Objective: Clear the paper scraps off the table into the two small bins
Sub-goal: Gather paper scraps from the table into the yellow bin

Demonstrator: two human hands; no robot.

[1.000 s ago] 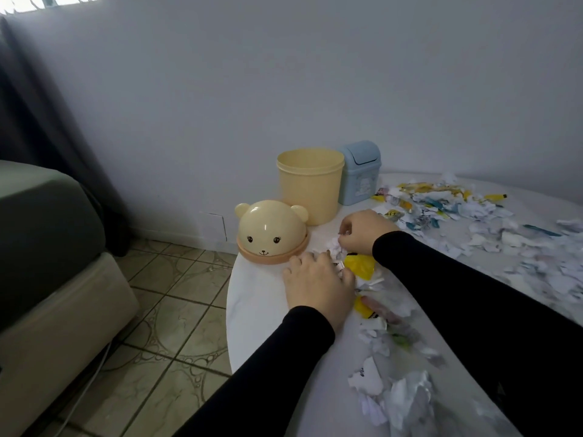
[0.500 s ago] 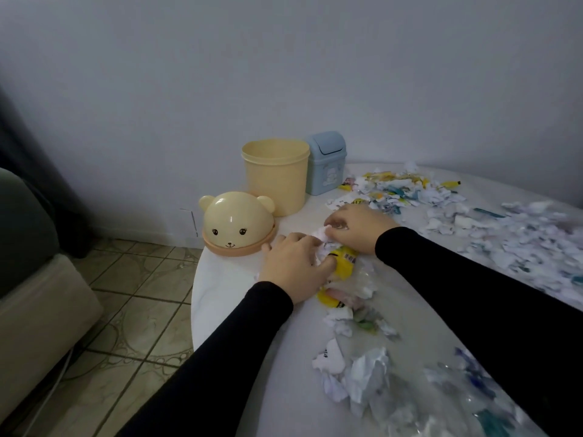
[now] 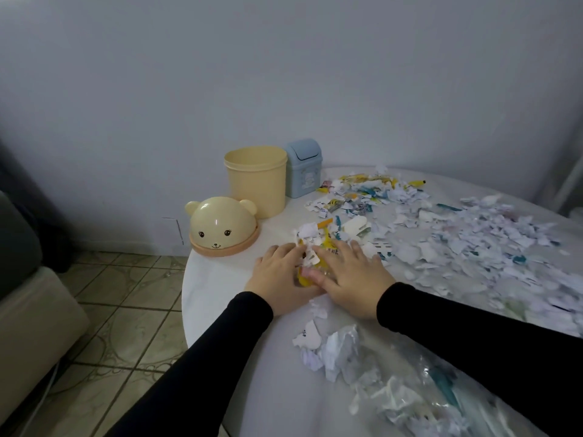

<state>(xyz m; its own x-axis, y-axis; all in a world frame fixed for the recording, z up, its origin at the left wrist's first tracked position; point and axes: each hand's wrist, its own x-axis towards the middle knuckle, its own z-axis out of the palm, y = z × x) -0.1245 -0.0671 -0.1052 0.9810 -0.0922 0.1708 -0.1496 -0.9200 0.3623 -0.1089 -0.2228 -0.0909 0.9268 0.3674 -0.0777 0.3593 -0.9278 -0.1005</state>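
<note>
Most paper scraps (image 3: 441, 247) still cover the table (image 3: 220, 288); left hand (image 3: 280, 279) and right hand (image 3: 353, 279), fingers flat, rake a small pile; bins at eleven o'clock.

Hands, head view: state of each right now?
Left hand: open, fingers flat against the small scrap pile.
Right hand: open, fingers spread flat on the same pile; nothing gripped.

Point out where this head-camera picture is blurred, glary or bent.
Head view: the paper scraps smear with motion blur towards the right edge; the bear lid carries a small bright glint; the wide lens bows the table edge; the light is dim and soft, with both hands fairly sharp.
</note>
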